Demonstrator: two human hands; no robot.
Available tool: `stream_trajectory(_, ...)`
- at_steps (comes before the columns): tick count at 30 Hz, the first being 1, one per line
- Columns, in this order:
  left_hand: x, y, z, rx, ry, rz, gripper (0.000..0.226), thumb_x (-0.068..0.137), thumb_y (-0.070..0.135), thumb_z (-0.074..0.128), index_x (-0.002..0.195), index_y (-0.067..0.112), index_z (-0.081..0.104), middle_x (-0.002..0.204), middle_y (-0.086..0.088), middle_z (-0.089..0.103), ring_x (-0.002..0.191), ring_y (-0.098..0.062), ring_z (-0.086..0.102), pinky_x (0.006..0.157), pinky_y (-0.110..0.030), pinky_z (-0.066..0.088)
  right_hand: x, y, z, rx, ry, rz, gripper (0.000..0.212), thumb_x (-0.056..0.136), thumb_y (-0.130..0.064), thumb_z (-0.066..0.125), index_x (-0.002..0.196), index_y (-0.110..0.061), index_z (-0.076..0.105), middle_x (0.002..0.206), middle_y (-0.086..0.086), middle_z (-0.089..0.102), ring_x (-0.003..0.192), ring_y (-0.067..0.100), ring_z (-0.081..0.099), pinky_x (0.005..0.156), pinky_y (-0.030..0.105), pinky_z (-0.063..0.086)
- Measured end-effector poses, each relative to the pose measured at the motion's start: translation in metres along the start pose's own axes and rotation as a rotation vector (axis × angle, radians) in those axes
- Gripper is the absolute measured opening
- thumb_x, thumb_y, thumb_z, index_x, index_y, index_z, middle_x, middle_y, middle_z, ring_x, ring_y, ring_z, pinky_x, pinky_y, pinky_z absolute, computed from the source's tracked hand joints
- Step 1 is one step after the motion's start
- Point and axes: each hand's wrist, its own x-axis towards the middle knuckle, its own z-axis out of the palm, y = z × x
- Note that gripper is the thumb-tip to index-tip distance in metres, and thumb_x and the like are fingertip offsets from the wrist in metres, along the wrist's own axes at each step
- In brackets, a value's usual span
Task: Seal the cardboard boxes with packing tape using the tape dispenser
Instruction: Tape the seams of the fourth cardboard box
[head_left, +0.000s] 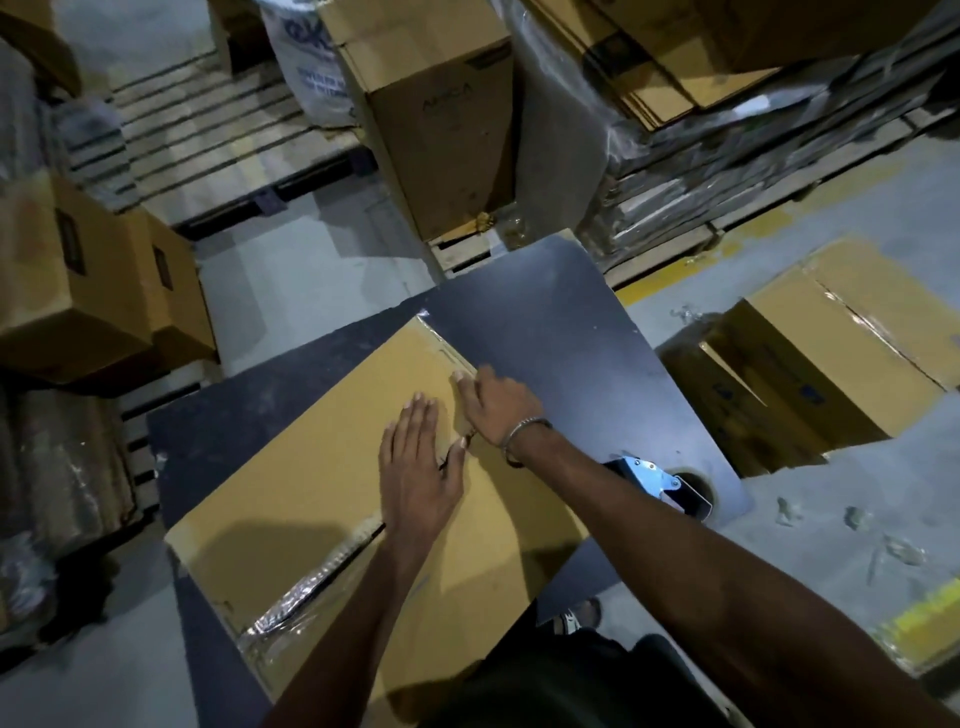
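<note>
A brown cardboard box (311, 483) lies flat on a dark table (545, 322), its flaps closed and a strip of clear packing tape (296, 597) running along the centre seam. My left hand (421, 462) lies flat on the box top with straight fingers. My right hand (493, 405), with a metal bracelet at the wrist, presses its fingers down on the taped seam towards the far end. The tape dispenser (660, 483) sits on the table to the right of the box, behind my right forearm, with no hand on it.
A taped box (852, 332) stands on the floor at the right. More boxes (78, 280) are stacked at the left, and a tall box (436, 124) stands behind the table. Flattened cardboard is piled on pallets at the top right. Wooden pallets lie at the top left.
</note>
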Motion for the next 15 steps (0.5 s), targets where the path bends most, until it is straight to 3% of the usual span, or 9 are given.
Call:
stream_trajectory(2,0.003,-0.002,0.000,0.063,0.005,-0.055,0.079,0.104,0.059,0.047,0.165,0.011,0.031,0.174,-0.007,0.022,0.163,-0.021,0.011,0.132,-0.051,0.009,0.009,0.004,-0.013,-0.040,-0.131,0.069,0.072,0.104,-0.069,0.017,0.106,-0.013,0.062,0.101,0.016,0.068,0.093,0.034,0.064,0.075,0.037,0.043)
stream_trajectory(4,0.008,-0.004,0.000,0.102,0.004,-0.065,0.085,0.102,0.065,0.044,0.165,0.011,0.029,0.175,-0.007,0.019,0.163,-0.021,0.008,0.132,-0.052,0.005,0.021,0.000,-0.028,-0.071,-0.194,0.073,0.082,0.103,-0.072,0.015,0.107,-0.010,0.068,0.103,0.017,0.065,0.095,0.033,0.062,0.079,0.036,0.042)
stream_trajectory(6,0.014,-0.006,0.001,0.077,0.015,-0.072,0.085,0.100,0.067,0.045,0.164,0.012,0.033,0.174,-0.005,0.023,0.163,-0.019,0.012,0.131,-0.052,0.009,0.033,-0.013,-0.030,0.002,-0.099,-0.013,0.078,0.103,-0.071,0.020,0.129,-0.009,0.060,0.124,0.020,0.066,0.114,0.037,0.063,0.085,0.040,0.046)
stream_trajectory(8,0.018,-0.008,0.002,0.047,0.035,-0.077,0.084,0.098,0.065,0.049,0.163,0.013,0.037,0.173,-0.003,0.027,0.162,-0.018,0.016,0.130,-0.052,0.015,0.039,-0.028,-0.021,0.128,-0.047,-0.119,0.071,0.108,-0.059,0.030,0.157,-0.007,0.036,0.154,0.018,0.049,0.139,0.035,0.049,0.105,0.042,0.043)
stream_trajectory(9,0.018,-0.009,0.002,0.039,0.045,-0.075,0.083,0.097,0.064,0.051,0.162,0.013,0.039,0.172,-0.003,0.028,0.162,-0.018,0.018,0.130,-0.052,0.017,0.042,-0.034,-0.014,0.135,-0.047,-0.158,0.069,0.110,-0.052,0.032,0.161,-0.006,0.027,0.160,0.017,0.042,0.144,0.034,0.044,0.110,0.042,0.040)
stream_trajectory(11,0.019,-0.010,0.000,0.027,0.058,-0.063,0.081,0.096,0.062,0.056,0.159,0.013,0.044,0.171,-0.002,0.030,0.161,-0.018,0.021,0.129,-0.051,0.021,0.044,-0.038,-0.002,0.073,-0.008,-0.145,0.061,0.112,-0.046,0.030,0.159,-0.007,0.031,0.155,0.018,0.048,0.136,0.039,0.051,0.103,0.046,0.045)
stream_trajectory(13,0.020,-0.011,-0.005,0.033,0.069,-0.061,0.079,0.096,0.065,0.056,0.157,0.015,0.049,0.169,-0.001,0.034,0.159,-0.017,0.026,0.128,-0.046,0.023,0.047,-0.034,-0.003,0.013,0.030,-0.098,0.056,0.111,-0.051,0.026,0.139,-0.009,0.050,0.132,0.021,0.063,0.117,0.043,0.061,0.087,0.044,0.048)
stream_trajectory(15,0.022,-0.013,-0.010,0.020,0.072,-0.069,0.078,0.093,0.068,0.061,0.154,0.019,0.054,0.167,0.001,0.040,0.156,-0.017,0.033,0.124,-0.044,0.026,0.057,-0.027,-0.017,-0.060,-0.091,-0.030,0.073,0.107,-0.064,0.018,0.127,-0.008,0.060,0.121,0.024,0.067,0.109,0.042,0.064,0.087,0.043,0.049)
